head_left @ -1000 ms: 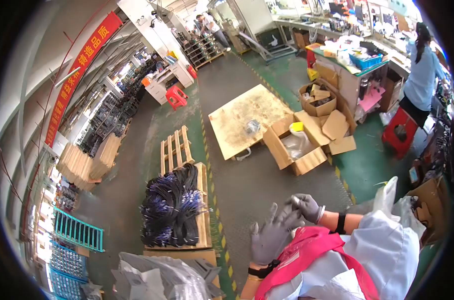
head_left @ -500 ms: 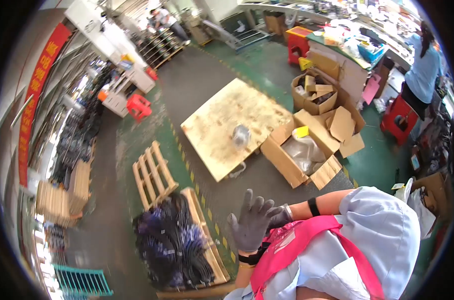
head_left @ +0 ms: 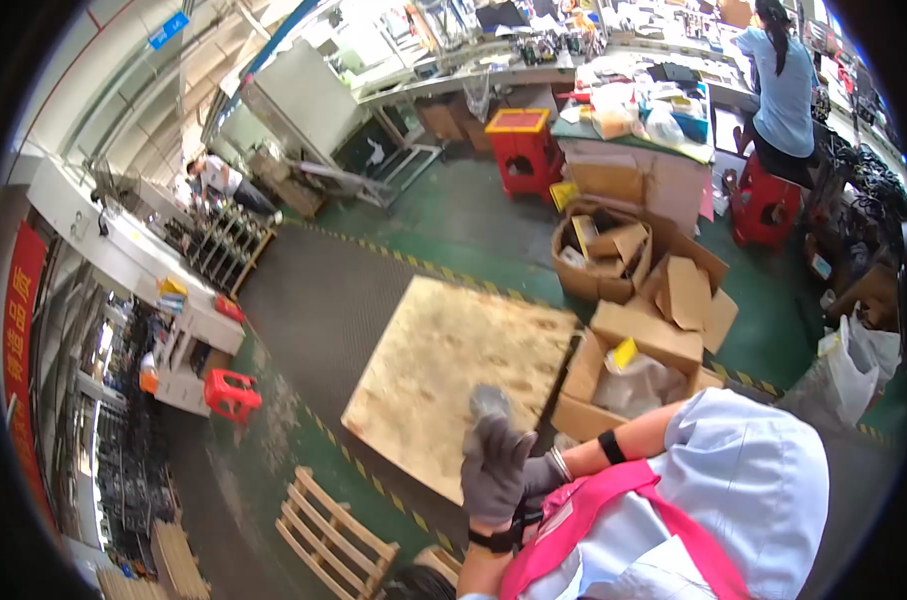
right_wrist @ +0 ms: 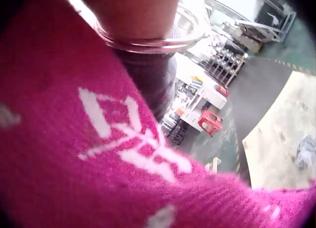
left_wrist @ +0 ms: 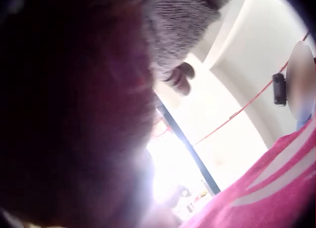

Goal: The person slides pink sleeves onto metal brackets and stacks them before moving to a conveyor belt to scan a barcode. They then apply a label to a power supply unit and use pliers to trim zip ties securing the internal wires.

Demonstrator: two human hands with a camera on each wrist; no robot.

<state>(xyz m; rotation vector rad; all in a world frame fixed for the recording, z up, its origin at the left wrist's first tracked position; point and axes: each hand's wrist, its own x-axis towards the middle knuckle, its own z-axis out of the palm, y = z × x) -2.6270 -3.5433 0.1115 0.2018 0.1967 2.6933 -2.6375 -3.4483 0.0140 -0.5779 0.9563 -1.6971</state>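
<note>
Both hands wear grey knit gloves and are close together in front of the chest. My left hand (head_left: 496, 470) is raised, its fingers upright and loosely bent, nothing visible in it. My right hand (head_left: 544, 474) reaches across from the right and overlaps the left near its wrist; its fingers are hidden behind the left hand, so I cannot tell what they hold. In the right wrist view, a bracelet (right_wrist: 148, 44) sits above the dark glove (right_wrist: 153, 82), beside a pink sash (right_wrist: 118, 154). A blurred dark shape fills much of the left wrist view, with grey knit (left_wrist: 177, 28) beside it.
Ahead lies a wooden board (head_left: 424, 370) with a clear plastic bundle (head_left: 491, 401) on it. Open cardboard boxes (head_left: 584, 395) stand to its right, a wooden pallet (head_left: 329, 535) at lower left. Red stools (head_left: 232, 394) and a cluttered workbench (head_left: 634, 165) are farther off; one person (head_left: 779, 95) sits there.
The head view has swung to the right, so the banner slides left and the cable pile leaves view. My right hand has moved behind the left; the left hand's spread fingers have drawn together.
</note>
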